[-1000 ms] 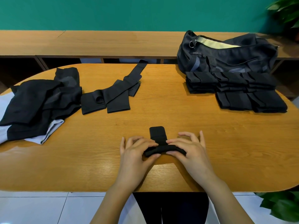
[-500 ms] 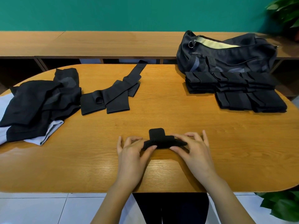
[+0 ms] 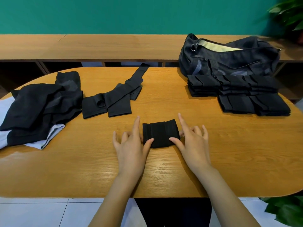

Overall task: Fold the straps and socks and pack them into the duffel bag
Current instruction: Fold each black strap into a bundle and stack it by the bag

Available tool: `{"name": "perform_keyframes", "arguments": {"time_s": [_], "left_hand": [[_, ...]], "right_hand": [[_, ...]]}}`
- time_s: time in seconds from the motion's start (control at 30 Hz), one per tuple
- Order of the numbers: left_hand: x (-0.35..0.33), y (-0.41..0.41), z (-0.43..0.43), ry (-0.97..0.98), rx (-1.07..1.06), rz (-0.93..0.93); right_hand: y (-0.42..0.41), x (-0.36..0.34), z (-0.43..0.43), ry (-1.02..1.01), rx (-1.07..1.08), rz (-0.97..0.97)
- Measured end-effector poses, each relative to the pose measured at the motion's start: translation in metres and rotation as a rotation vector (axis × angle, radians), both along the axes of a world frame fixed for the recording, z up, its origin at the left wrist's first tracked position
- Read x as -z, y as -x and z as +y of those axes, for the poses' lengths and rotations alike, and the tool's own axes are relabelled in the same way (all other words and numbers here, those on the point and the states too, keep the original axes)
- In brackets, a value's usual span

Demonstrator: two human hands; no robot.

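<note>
While I watch the head feed, the folded strap [image 3: 160, 134] lies flat on the table [image 3: 164, 174], near its front edge and between both hands. The left hand [image 3: 131, 145] presses its thumb on the strap's near left corner, index finger straight along the edge and the other fingers loosely curled. The right hand [image 3: 193, 143] mirrors it on the right. A folded stack [image 3: 246, 94] lies against the duffel bag [image 3: 229, 63] at far right, and loose straps [image 3: 114, 99] lie at left.
</note>
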State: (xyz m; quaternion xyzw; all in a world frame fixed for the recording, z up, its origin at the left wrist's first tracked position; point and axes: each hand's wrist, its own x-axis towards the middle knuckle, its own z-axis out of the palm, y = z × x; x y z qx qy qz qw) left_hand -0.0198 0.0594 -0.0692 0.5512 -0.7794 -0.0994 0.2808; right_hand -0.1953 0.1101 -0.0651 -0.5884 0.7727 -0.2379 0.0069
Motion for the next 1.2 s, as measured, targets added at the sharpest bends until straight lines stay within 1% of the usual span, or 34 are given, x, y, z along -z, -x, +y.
{"name": "perform_keyframes", "arguments": {"time_s": [0.07,0.13,0.23,0.3,0.4,0.5,0.63,0.7,0.73,0.83,0.93,1.0,1.1,1.2], "left_hand": [[0.0,0.0,-0.003,0.004,0.001,-0.051],[0.002,-0.001,-0.007,0.014,0.028,-0.073],[0.004,-0.005,-0.009,0.008,0.152,-0.058],[0.002,-0.009,-0.009,-0.066,0.219,-0.064],[-0.004,-0.012,-0.009,-0.144,0.276,-0.118],[-0.006,-0.009,-0.011,-0.114,0.333,-0.248],[0.0,0.006,-0.016,-0.018,0.352,-0.345],[-0.001,0.016,-0.021,-0.024,0.346,-0.342],[-0.003,0.021,-0.023,-0.042,0.345,-0.338],[-0.011,0.036,-0.028,-0.086,0.353,-0.344],[-0.014,0.052,-0.032,-0.152,0.371,-0.328],[-0.014,0.062,-0.036,-0.178,0.366,-0.304],[-0.011,0.075,-0.042,-0.224,0.346,-0.254],[-0.003,0.082,-0.047,-0.23,0.311,-0.201]], "right_hand": [[0.002,0.003,-0.003,0.004,0.01,0.097],[0.003,0.006,-0.004,0.029,-0.013,0.15],[0.001,0.005,-0.001,0.009,-0.142,0.146],[0.0,0.004,0.002,-0.046,-0.204,0.121],[0.002,0.006,0.005,-0.093,-0.19,0.093],[0.007,0.004,0.007,-0.106,-0.177,0.093],[0.013,-0.006,0.013,-0.108,-0.16,0.053],[0.017,-0.01,0.018,-0.077,-0.168,0.012],[0.019,-0.01,0.02,-0.069,-0.185,0.022],[0.027,-0.011,0.023,-0.098,-0.244,0.115],[0.033,-0.012,0.018,-0.137,-0.261,0.219],[0.039,-0.013,0.012,-0.175,-0.26,0.25],[0.056,-0.009,0.005,-0.206,-0.235,0.243],[0.074,-0.007,-0.001,-0.203,-0.134,0.27]]}}
